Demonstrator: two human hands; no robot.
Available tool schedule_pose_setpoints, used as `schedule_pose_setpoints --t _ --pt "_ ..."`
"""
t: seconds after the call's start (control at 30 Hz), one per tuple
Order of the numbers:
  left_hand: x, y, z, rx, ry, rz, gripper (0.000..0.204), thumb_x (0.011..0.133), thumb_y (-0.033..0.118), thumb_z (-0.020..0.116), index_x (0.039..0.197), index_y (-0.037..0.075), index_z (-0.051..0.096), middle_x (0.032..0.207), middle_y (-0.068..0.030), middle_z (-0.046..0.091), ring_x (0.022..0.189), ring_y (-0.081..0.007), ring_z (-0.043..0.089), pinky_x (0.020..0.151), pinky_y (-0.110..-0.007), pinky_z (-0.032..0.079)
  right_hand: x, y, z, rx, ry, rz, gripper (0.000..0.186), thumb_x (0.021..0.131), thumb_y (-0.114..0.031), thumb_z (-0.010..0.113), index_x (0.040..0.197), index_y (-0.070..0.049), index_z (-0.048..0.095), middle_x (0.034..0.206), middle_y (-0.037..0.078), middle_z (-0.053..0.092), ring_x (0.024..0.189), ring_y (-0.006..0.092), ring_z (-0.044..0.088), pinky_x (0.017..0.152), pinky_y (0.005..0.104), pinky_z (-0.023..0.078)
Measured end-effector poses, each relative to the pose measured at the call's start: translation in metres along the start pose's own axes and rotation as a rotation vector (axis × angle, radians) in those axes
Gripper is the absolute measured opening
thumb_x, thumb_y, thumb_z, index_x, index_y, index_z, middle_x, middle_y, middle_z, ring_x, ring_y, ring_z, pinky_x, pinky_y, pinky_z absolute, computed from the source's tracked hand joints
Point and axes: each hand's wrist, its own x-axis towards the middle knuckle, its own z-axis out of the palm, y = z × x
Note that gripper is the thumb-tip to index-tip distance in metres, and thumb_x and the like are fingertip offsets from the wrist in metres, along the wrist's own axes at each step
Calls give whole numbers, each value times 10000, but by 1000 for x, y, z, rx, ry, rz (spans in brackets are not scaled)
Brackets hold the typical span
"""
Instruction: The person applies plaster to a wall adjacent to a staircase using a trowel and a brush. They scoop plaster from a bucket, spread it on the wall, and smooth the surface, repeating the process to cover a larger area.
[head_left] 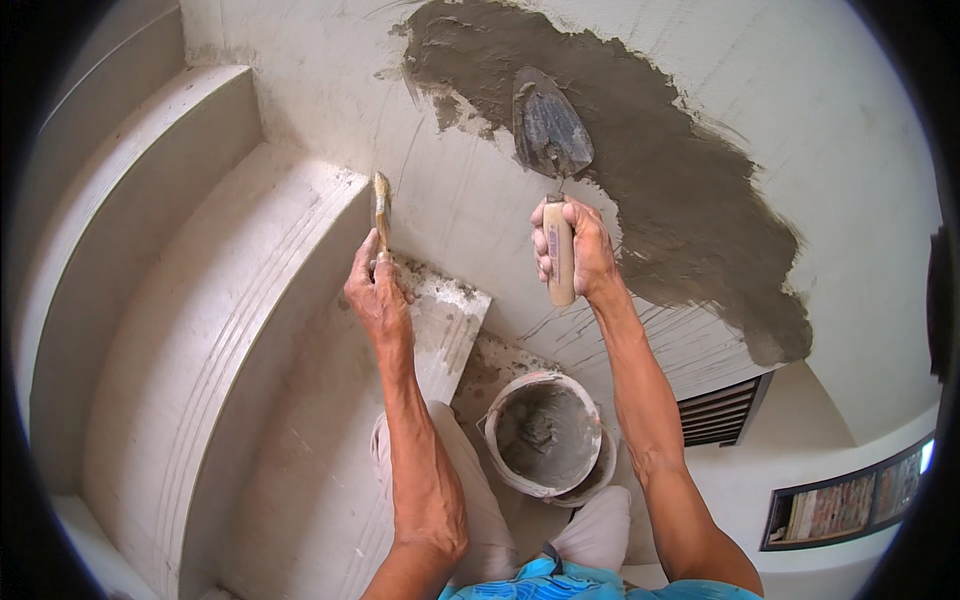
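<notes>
My right hand (pixel 578 250) grips the wooden handle of a pointed steel trowel (pixel 548 128). Its blade lies against a pale wall, at the left edge of a broad patch of wet grey mortar (pixel 680 190). My left hand (pixel 378 292) holds a small paintbrush (pixel 381 207) upright, bristles up, close to the wall where it meets the top step. Both forearms rise from the lower edge of the view.
White curved stair steps (pixel 200 330) fill the left side. A mortar-smeared bucket (pixel 545 435) with grey mix stands below between my knees. A dark vent grille (pixel 722 410) sits in the wall at lower right. A mortar-spattered step corner (pixel 450 310) lies under my left hand.
</notes>
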Motion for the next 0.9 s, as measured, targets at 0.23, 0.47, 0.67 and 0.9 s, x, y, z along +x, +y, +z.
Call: schedule_pose_setpoints --t 0.23,0.47,0.67,0.9 --pt "-1 2 -6 39 -23 -25 428 983 125 553 1391 -4 572 735 2 522 590 -64 491 462 -242 447 -31 44 -32 246 38 -77 454 940 -459 536 981 -9 576 664 118 579 453 199 548 410 373 505" --pt "-3 2 -2 40 -29 -31 429 970 95 524 1384 -6 579 753 -13 537 589 -72 495 468 -244 455 -27 45 -17 139 19 -90 432 943 -439 526 982 -12 579 657 113 581 457 192 553 404 355 500" --pt "-1 4 -3 29 -17 -42 429 966 100 521 1376 -9 586 766 -21 546 590 -76 497 470 -245 453 -8 40 -21 23 45 -52 415 935 -410 497 971 -6 584 655 113 581 456 181 546 414 347 504" --pt "-4 3 -2 60 -27 -26 423 986 165 563 1374 -2 590 735 -2 517 590 -66 488 463 -243 440 -47 69 -47 188 91 -74 387 926 -379 499 968 -2 578 644 113 574 438 185 543 391 349 501"
